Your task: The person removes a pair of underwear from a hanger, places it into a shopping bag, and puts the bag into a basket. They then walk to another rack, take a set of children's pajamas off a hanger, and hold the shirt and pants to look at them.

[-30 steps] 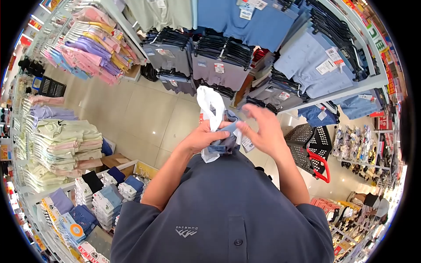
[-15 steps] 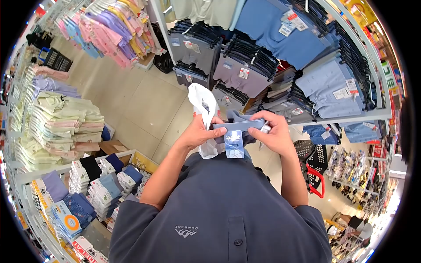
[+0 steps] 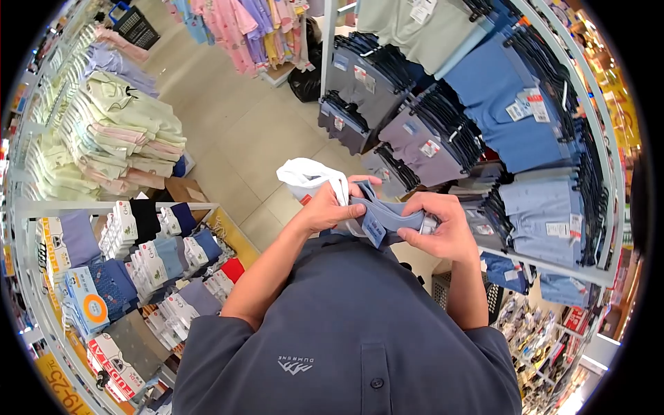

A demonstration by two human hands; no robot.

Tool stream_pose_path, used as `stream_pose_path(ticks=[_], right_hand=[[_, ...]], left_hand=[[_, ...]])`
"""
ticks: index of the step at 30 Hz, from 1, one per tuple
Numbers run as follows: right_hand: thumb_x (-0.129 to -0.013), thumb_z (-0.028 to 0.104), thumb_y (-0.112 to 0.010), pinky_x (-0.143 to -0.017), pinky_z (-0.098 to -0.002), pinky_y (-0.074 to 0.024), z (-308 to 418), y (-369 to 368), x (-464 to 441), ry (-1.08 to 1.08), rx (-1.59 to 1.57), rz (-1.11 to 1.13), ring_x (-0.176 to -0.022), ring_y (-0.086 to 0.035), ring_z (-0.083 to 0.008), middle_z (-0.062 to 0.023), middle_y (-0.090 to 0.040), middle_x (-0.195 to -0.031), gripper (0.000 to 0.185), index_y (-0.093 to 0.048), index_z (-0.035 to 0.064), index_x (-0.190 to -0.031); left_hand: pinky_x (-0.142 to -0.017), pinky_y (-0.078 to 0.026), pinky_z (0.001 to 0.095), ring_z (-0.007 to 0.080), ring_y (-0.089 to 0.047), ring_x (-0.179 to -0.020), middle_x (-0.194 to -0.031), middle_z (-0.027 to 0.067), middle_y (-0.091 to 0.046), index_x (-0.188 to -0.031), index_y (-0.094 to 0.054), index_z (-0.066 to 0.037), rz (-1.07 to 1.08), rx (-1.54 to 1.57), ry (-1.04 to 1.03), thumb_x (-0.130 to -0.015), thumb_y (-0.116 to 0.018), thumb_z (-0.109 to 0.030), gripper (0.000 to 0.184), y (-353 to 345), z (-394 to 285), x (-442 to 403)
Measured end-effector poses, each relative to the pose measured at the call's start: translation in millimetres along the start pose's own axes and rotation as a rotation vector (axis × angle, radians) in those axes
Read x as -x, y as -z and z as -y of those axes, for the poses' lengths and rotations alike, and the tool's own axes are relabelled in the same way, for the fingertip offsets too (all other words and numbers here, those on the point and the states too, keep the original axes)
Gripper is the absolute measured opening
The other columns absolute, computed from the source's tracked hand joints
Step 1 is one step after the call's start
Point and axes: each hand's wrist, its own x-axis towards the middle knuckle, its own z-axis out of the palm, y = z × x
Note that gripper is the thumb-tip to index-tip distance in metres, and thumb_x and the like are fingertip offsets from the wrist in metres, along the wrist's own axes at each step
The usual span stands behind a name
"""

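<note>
A blue-grey garment (image 3: 393, 218) with a wide waistband is stretched between my two hands, in front of my chest. My left hand (image 3: 330, 209) pinches one end of the band, and a white plastic bag (image 3: 310, 174) hangs over the same hand. The fingers and thumb of my right hand (image 3: 443, 227) close on the other end. A blue label (image 3: 374, 229) dangles from the garment between the hands, tilted. Something small and whitish shows beside my right fingertips, too small to make out.
Racks of blue and grey shorts (image 3: 519, 104) stand ahead and right. Pale green clothes (image 3: 124, 131) hang at the left, above packaged underwear (image 3: 145, 220). A dark shopping basket (image 3: 135, 28) is at the far upper left; a black cart (image 3: 440, 289) is partly behind my right arm.
The view has turned, so the racks sit further right. My right hand has come onto the garment's band. The label, facing me half a second ago, now hangs tilted.
</note>
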Motion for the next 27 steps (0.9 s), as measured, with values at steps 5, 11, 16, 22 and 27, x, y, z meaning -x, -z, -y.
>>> stream_pose_path(ticks=[5,11,16,22,27], right_hand=[[-0.064,0.009,-0.076,-0.052,-0.0255,-0.0346,-15,20,-34,-0.143,0.075,-0.062,-0.055,-0.045,-0.0114,-0.0038,-0.052,-0.063,0.023,-0.058,0.0017,-0.075],[-0.067,0.012,-0.075,-0.051,-0.0253,-0.0322,-47,42,-69,-0.285,0.214,-0.115,-0.053,-0.04,-0.0096,-0.0024,-0.048,-0.058,0.024,-0.054,0.0011,-0.071],[-0.072,0.011,-0.074,-0.056,-0.0243,-0.0412,-66,52,-107,-0.237,0.076,-0.018,-0.057,-0.049,-0.0097,-0.0041,-0.052,-0.063,0.031,-0.057,0.0011,-0.096],[-0.078,0.019,-0.071,-0.059,-0.033,-0.0437,-97,46,-155,-0.03,-0.085,0.12,-0.061,-0.057,-0.0217,-0.0123,-0.062,-0.071,0.035,-0.061,0.0041,-0.109],[-0.081,0.019,-0.068,-0.059,-0.0379,-0.043,-103,67,-180,-0.132,0.023,0.312,-0.064,-0.057,-0.0297,-0.015,-0.061,-0.073,0.022,-0.062,-0.0004,-0.091]], left_hand=[[-0.08,-0.047,0.0306,0.0172,-0.058,-0.096,-0.099,0.0085,-0.064,-0.077,-0.064,-0.003,-0.258,0.013,0.053,-0.077,-0.081,-0.017,0.022,21,3,-12],[-0.071,-0.045,0.0264,0.0103,-0.055,-0.082,-0.077,-0.0008,-0.06,-0.08,-0.066,-0.003,-0.254,-0.192,-0.052,-0.079,-0.08,-0.017,0.02,45,-26,-46],[-0.069,-0.043,0.0262,0.0098,-0.054,-0.081,-0.087,0.0012,-0.06,-0.087,-0.061,-0.002,-0.142,-0.305,0.01,-0.087,-0.071,-0.021,0.021,70,-56,-77],[-0.077,-0.044,0.0296,0.0131,-0.053,-0.085,-0.094,0.0051,-0.06,-0.088,-0.051,-0.004,0.05,-0.388,-0.122,-0.093,-0.062,-0.02,0.02,88,-91,-119],[-0.078,-0.044,0.0322,0.0153,-0.052,-0.086,-0.095,0.0057,-0.059,-0.091,-0.053,-0.003,0.018,-0.442,-0.122,-0.093,-0.062,-0.018,0.018,112,-93,-142]])
